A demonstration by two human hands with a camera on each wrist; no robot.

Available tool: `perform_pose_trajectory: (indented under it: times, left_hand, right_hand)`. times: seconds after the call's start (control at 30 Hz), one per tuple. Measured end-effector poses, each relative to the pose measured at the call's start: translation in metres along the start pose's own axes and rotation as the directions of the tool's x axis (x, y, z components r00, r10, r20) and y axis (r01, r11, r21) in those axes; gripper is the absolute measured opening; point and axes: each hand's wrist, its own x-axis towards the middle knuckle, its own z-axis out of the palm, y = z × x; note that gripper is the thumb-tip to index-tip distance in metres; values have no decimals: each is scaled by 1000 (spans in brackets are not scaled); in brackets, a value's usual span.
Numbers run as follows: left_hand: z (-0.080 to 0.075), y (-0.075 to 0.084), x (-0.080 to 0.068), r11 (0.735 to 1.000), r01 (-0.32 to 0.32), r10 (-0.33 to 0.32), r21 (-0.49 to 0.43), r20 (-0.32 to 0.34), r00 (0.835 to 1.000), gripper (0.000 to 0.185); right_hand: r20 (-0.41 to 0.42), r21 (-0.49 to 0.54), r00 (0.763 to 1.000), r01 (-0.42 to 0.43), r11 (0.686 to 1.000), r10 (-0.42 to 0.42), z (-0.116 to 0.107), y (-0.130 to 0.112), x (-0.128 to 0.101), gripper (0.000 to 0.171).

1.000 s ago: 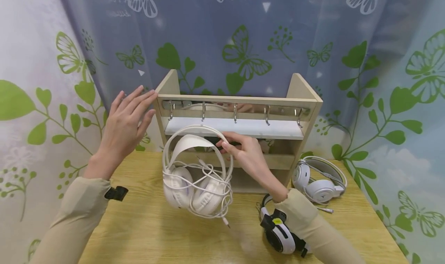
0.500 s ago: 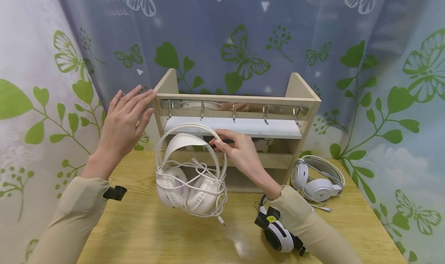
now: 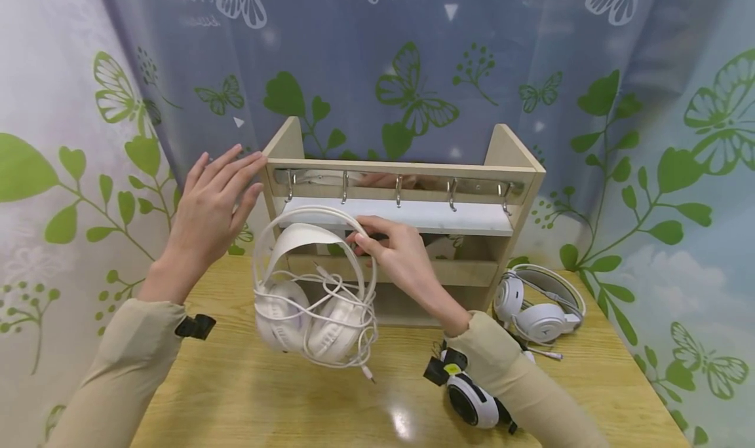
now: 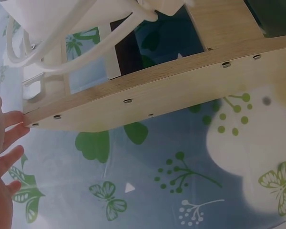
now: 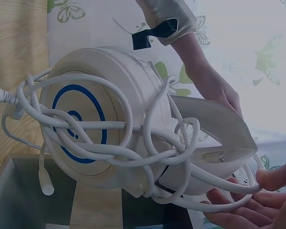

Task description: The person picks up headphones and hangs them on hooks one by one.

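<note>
A white headset (image 3: 336,330), its cable wound loosely around both ear cups, hangs in the air in front of the wooden shelf (image 3: 407,168). My right hand (image 3: 401,255) pinches its headband on the right side between thumb and fingers. The right wrist view shows the blue ring on one ear cup (image 5: 81,102) and the right hand (image 5: 262,210) on the thin outer bands. My left hand (image 3: 209,205) has its fingers extended, the tips touching the shelf's upper left corner. In the left wrist view the left hand (image 4: 5,157) rests fingertips against the side panel (image 4: 171,90).
Several metal hooks (image 3: 398,192) line a rail under the shelf's top edge, above a white board (image 3: 413,217). On the table (image 3: 283,409), a white headset (image 3: 539,320) lies right of the shelf. A black-and-white headset (image 3: 474,402) lies partly under my right forearm.
My right hand has carried the white headset a little to the left and slightly up. The left hand has stayed at the shelf corner.
</note>
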Motion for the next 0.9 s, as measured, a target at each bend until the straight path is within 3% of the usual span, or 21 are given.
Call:
perform_pose_trajectory:
  times: [0.5,0.9]
  left_hand:
    - [-4,0,2,1000,17,-18,15,58,998,40]
    - [-6,0,4,999,32,-34,23,82,996,41]
  right_hand:
    - [-27,-93,1000,13,996,-16,5,-11,10,35]
    - [-35,-59,999,-3,998,1,11,-15,14,35]
